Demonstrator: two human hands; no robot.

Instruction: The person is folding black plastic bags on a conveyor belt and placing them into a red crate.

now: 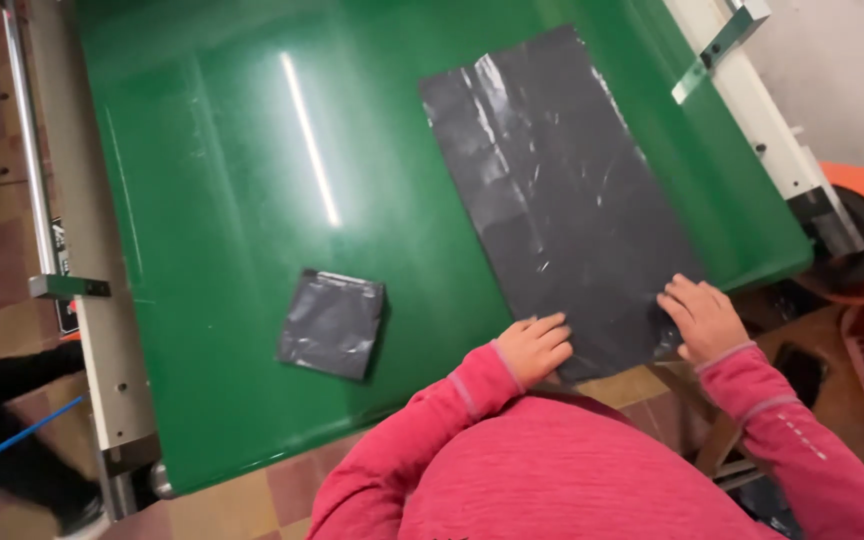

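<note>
The green conveyor belt (232, 200) is glossy and slick, so the flat black plastic bag (562, 200) lying on it could slide or skew if either hand pushes harder than the other. Its near end hangs just over the belt's near edge, and I judge the thin film could also wrinkle or fold under the palms there. The bag lies toward the belt's right side, its long axis running from the near edge up toward the far right corner, tilted slightly leftward at the far end. A smaller folded black bag (332, 323) sits well apart, nearer the belt's left near corner. The right hand (704, 318) rests flat on the bag's near right corner, fingers spread, gripping nothing. The left hand (535, 348) presses the near left corner, fingers together and slightly curled, also clamped on nothing
</note>
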